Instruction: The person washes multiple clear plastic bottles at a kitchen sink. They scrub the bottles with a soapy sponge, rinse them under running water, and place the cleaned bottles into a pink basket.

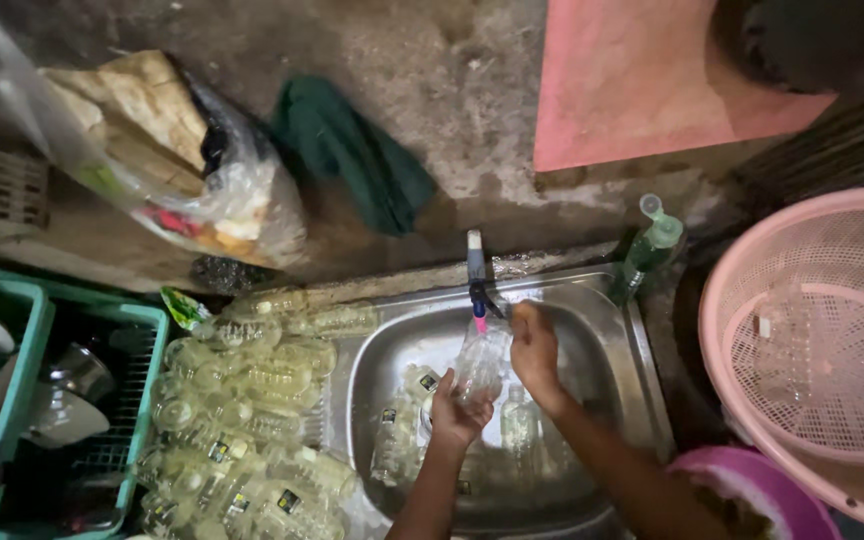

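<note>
My left hand (457, 412) grips a clear plastic bottle (480, 358) from below and holds it upright under the tap (475, 268), neck up by the tap's pink spout. My right hand (534, 345) is at the tap's blue handle, fingers closed around it as far as I can tell. Both hands are over the steel sink (612, 300). Several more clear bottles (407, 430) lie in the sink basin below the hands.
A pile of clear plastic bottles (252, 410) covers the drainboard left of the sink. A green crate (37, 330) with dishes stands at the far left. A pink mesh basket (812, 330) sits at the right, a green spray bottle (652, 245) by the sink's back corner.
</note>
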